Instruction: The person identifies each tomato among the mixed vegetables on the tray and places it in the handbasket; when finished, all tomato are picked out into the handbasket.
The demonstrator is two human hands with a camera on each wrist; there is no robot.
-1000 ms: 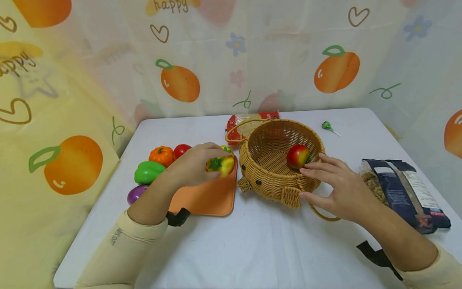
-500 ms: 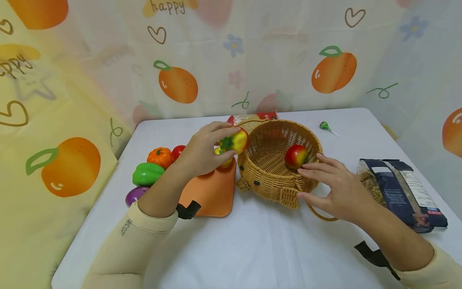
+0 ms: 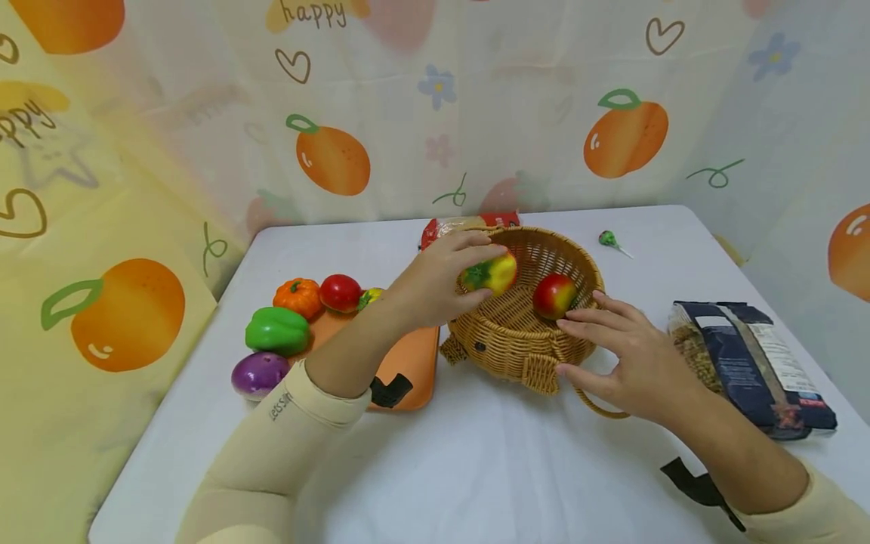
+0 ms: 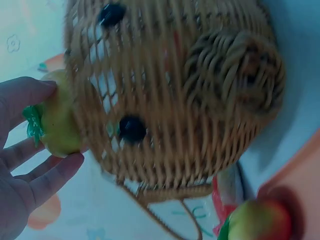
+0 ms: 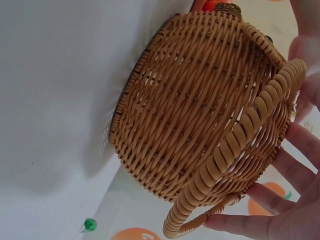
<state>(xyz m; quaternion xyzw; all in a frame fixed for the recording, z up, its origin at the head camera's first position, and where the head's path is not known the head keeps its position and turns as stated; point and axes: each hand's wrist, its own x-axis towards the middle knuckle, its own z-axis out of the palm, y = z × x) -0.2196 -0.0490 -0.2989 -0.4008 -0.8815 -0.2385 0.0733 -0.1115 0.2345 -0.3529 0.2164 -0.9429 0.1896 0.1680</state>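
My left hand (image 3: 438, 283) pinches a yellow-and-red toy fruit (image 3: 501, 273) with a green leafy cap. It holds the fruit over the left side of the wicker basket (image 3: 506, 353); in the left wrist view, thumb and fingers grip the yellow fruit (image 4: 61, 120) beside the basket's rim. A red-and-yellow round toy fruit (image 3: 553, 296) lies inside the basket. Straight fingers of my right hand (image 3: 639, 363) rest at the basket's right rim. The right wrist view shows these fingers (image 5: 292, 172) spread along the rim, near the looped wicker handle (image 5: 235, 145).
On the left, an orange tray (image 3: 414, 370) adjoins a toy pumpkin (image 3: 297, 297), red tomato-like toy (image 3: 340, 292), green pepper (image 3: 276, 330) and purple eggplant (image 3: 260, 375). A red packet (image 3: 431, 233) lies behind the basket, a lollipop (image 3: 610, 240) at back right, a dark bag (image 3: 754, 366) at right.
My left hand has lifted the yellow-and-red toy fruit from the orange tray and carried it right, over the basket. My right hand has stayed at the basket's rim.
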